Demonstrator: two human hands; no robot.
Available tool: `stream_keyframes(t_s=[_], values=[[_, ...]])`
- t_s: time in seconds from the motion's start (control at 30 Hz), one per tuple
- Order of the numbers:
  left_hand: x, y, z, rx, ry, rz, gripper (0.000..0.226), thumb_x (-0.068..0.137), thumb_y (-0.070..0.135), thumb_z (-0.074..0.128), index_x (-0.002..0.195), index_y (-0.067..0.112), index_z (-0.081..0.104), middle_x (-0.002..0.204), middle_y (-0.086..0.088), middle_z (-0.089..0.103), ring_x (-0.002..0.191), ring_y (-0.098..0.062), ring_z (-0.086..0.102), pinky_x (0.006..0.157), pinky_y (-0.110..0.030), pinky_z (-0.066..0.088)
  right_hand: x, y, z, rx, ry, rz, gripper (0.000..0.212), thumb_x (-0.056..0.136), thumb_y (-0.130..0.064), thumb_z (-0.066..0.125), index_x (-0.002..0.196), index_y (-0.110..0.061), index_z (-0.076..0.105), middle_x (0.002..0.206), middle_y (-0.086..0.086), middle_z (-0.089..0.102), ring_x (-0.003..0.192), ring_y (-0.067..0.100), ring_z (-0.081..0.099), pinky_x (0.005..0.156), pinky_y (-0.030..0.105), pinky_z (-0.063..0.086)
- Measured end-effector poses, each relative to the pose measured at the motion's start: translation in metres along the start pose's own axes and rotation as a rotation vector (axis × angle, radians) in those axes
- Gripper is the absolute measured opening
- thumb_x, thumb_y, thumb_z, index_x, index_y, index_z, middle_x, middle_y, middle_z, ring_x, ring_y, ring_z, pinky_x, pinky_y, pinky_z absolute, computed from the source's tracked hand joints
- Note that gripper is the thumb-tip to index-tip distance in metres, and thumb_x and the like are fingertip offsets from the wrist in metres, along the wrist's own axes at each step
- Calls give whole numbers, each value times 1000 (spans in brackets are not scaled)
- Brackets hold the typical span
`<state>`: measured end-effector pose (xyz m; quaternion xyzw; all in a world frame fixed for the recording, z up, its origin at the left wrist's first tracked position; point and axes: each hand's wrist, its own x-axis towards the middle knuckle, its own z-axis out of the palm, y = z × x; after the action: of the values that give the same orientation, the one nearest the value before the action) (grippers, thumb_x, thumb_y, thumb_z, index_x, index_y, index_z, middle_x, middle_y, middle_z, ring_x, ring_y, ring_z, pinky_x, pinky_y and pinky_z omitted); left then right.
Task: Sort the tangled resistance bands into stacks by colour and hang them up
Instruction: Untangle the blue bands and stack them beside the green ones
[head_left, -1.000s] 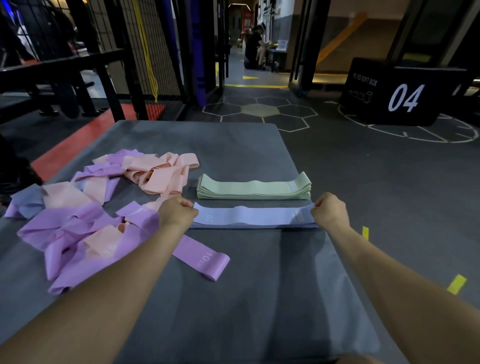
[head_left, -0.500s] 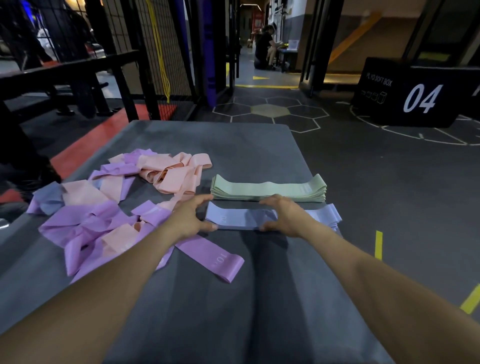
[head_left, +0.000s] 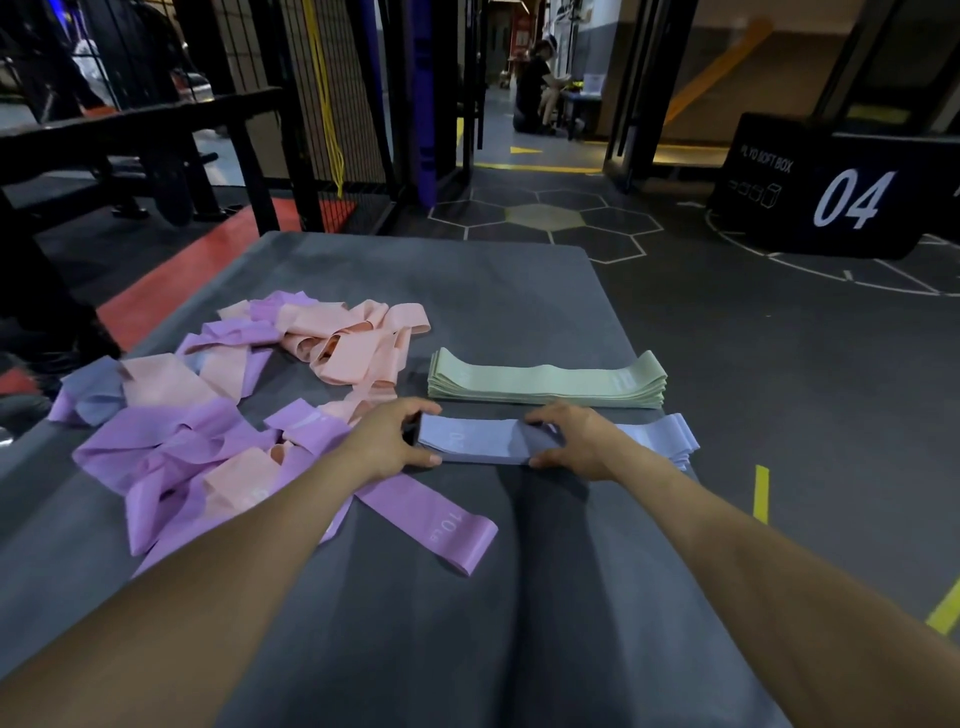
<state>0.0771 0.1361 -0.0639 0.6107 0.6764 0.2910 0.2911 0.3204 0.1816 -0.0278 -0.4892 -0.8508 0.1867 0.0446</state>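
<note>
A light blue band (head_left: 478, 441) lies flat on a small blue stack on the grey mat (head_left: 467, 291), just in front of a neat stack of green bands (head_left: 545, 382). My left hand (head_left: 389, 439) touches the blue band's left end, thumb at its near edge and fingers at its far edge. My right hand (head_left: 576, 441) rests on the band's middle, fingers spread across it; the stack's right end (head_left: 670, 441) shows beyond it. A tangled pile of purple and pink bands (head_left: 208, 415) sits at the left, and one purple band (head_left: 436, 525) trails toward me.
The mat's right edge runs close to the stacks, with dark gym floor and yellow tape marks (head_left: 761, 491) beyond. A black box marked 04 (head_left: 831, 192) stands far right. Black racks and mesh (head_left: 249, 130) are behind left. A person (head_left: 535, 88) sits in the far doorway.
My hands were fists gripping the two ends of the stretched blue band. They let go; my right hand slid left to its middle, and both now lie on the band.
</note>
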Motion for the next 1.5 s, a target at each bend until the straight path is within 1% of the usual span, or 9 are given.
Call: stream_keyframes(t_s=[0.4, 0.53, 0.7, 0.8, 0.93, 1.1, 1.33, 1.43, 1.5], values=[[-4, 6, -2, 21, -9, 26, 69, 71, 17, 81, 132, 22, 49, 128, -1, 52, 119, -19, 49, 95, -26, 43, -2, -14, -6, -32, -11, -6, 59, 80, -28, 72, 132, -13, 50, 136, 5, 49, 121, 23, 48, 97, 26, 35], [-12, 9, -18, -14, 38, 83, 59, 74, 18, 78, 127, 19, 54, 130, -3, 51, 121, -19, 49, 103, -32, 40, 8, -39, -13, -10, 83, -60, 51, 82, -25, 70, 128, -11, 55, 131, 8, 54, 121, 26, 51, 100, 29, 38], [-26, -2, -66, 26, 220, 120, 36, 80, 9, 70, 115, 8, 61, 116, -6, 61, 106, -21, 59, 90, -23, 44, 36, -100, -9, 106, 161, -115, 32, 85, -19, 66, 115, -8, 63, 112, 9, 62, 104, 27, 58, 87, 29, 42], [-37, -19, -103, 68, 315, 87, 31, 81, 3, 66, 112, 3, 62, 107, -4, 61, 96, -15, 58, 79, -9, 41, 59, -142, 3, 149, 165, -177, 26, 86, -17, 64, 110, -7, 64, 102, 9, 64, 95, 26, 58, 76, 23, 36], [-47, -55, -145, 121, 425, 33, 28, 80, 1, 65, 107, 3, 64, 109, -9, 64, 100, -25, 60, 88, -29, 45, 89, -192, 21, 186, 142, -236, 27, 85, -11, 64, 110, -2, 63, 110, 13, 64, 102, 27, 58, 87, 27, 41], [-51, -107, -191, 229, 520, -68, 32, 81, 0, 63, 113, 3, 62, 115, -14, 60, 105, -29, 58, 91, -26, 38, 129, -242, 42, 148, 155, -306, 19, 82, -8, 61, 99, 0, 65, 94, 10, 65, 87, 27, 58, 76, 31, 42], [-48, -166, -228, 310, 667, -281, 40, 81, 2, 56, 120, 11, 57, 121, -15, 50, 111, -36, 50, 91, -38, 41, 181, -294, 72, 160, 132, -339, 28, 83, -9, 60, 110, -8, 65, 113, 12, 63, 100, 28, 59, 86, 31, 46], [-46, -187, -231, 302, 659, -313, 46, 79, 1, 54, 125, 6, 54, 125, -19, 50, 113, -38, 49, 92, -39, 40, 192, -309, 86, 157, 119, -357, 18, 78, -9, 56, 68, -24, 60, 88, 10, 57, 80, 26, 53, 69, 28, 41], [-42, -198, -231, 286, 625, -336, 44, 81, 2, 55, 125, 4, 54, 126, -19, 52, 114, -37, 50, 94, -38, 41, 196, -314, 96, 131, 104, -374, 14, 76, -7, 58, 64, -14, 57, 77, 8, 54, 73, 24, 48, 63, 30, 41]])
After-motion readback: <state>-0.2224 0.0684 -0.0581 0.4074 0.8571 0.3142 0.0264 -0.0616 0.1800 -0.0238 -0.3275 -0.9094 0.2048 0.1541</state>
